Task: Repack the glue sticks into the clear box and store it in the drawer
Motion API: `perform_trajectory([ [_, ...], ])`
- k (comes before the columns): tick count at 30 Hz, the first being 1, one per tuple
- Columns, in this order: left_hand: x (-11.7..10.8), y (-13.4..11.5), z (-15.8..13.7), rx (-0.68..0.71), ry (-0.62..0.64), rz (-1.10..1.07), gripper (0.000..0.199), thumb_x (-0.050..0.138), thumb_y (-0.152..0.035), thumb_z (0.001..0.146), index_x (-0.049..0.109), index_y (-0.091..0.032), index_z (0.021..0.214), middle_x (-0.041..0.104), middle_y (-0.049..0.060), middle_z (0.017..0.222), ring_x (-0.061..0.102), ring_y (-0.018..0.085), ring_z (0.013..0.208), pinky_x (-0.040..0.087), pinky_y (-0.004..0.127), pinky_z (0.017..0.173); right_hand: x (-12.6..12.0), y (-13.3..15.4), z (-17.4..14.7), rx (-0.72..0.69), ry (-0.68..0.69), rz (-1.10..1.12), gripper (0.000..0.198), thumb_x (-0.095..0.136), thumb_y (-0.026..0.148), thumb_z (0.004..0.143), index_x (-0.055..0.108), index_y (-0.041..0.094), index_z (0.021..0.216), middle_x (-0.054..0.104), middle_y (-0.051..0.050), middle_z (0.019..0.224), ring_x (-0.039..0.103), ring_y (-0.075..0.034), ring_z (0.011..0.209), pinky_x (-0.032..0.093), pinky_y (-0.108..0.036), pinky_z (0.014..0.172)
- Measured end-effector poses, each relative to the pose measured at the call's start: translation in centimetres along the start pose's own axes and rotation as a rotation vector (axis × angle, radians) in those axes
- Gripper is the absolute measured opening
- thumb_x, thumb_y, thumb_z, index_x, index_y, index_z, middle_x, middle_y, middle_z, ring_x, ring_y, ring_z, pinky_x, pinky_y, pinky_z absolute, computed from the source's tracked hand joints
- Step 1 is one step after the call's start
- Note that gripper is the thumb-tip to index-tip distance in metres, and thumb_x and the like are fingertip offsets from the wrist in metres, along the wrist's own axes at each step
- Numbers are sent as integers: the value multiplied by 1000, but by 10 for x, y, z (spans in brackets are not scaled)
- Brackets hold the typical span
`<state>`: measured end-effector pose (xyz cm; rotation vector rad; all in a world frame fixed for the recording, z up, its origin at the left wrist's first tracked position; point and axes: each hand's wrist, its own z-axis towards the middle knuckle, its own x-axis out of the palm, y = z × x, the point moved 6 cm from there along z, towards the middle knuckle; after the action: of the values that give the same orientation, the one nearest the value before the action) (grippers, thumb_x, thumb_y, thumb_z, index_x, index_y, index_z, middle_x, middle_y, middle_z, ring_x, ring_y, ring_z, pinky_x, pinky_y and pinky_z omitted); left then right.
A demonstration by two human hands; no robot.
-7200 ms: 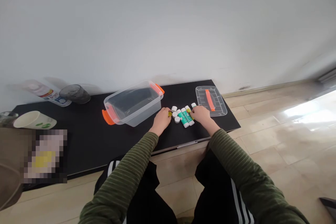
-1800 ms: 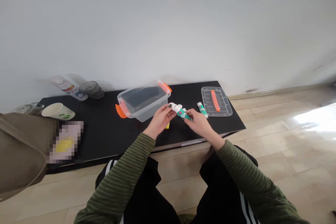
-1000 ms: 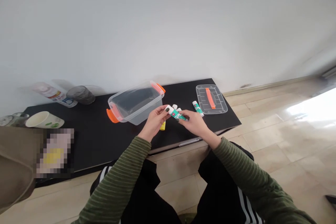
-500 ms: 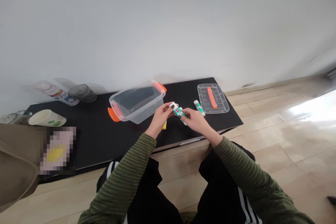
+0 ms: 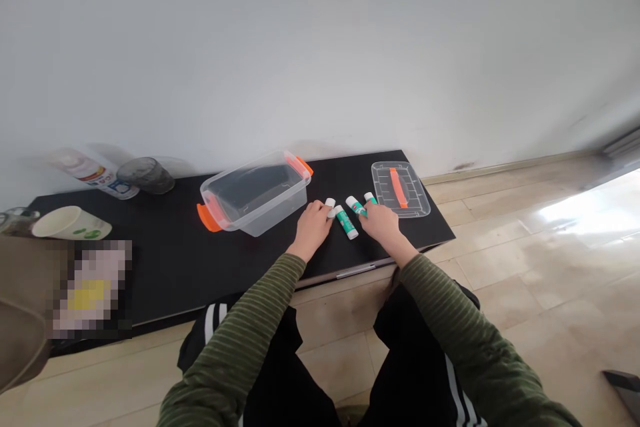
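Note:
My left hand [image 5: 313,227] is low over the black tabletop, fingers closed around a small white-ended stick [image 5: 330,203], which they mostly cover. A green-and-white glue stick [image 5: 347,223] lies between my two hands. My right hand [image 5: 382,221] grips a second glue stick [image 5: 355,204] by its near end, close to the table. Just behind those fingers, another glue stick [image 5: 370,197] is partly hidden. Left of my hands stands a clear plastic box [image 5: 273,210] with orange latches, its top uncovered. Its clear lid [image 5: 417,193], with an orange handle, lies flat to the right.
A paper cup [image 5: 73,223], a dark glass [image 5: 147,175] and a white spray can [image 5: 95,173] are at the table's left end. A blurred-out item [image 5: 93,290] lies near a person's brown sleeve [image 5: 25,313]. The wall [image 5: 320,67] rises directly behind the table.
My hands have moved apart and down to the table from holding one glue stick together. A glue stick now lies between them. The yellow thing by my left hand no longer shows.

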<state>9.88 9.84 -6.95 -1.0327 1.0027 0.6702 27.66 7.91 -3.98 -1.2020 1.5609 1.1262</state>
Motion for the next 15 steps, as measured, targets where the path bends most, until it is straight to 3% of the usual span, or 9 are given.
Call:
perform_trajectory([
  [11, -2, -1, -3, 4, 29, 70, 17, 61, -18, 87, 64, -20, 103, 57, 10, 103, 55, 27, 102, 47, 37, 84, 19, 5, 5, 50, 108, -52, 30, 51, 27, 94, 65, 13, 116, 69, -20, 115, 67, -30, 107, 50, -38, 85],
  [15, 1, -1, -4, -14, 85, 107, 18, 59, -21, 88, 62, -20, 106, 59, 10, 108, 55, 26, 105, 46, 37, 87, 13, 11, 4, 3, 7, -63, 29, 49, 23, 95, 66, 13, 116, 65, -20, 122, 60, -29, 118, 50, -35, 87],
])
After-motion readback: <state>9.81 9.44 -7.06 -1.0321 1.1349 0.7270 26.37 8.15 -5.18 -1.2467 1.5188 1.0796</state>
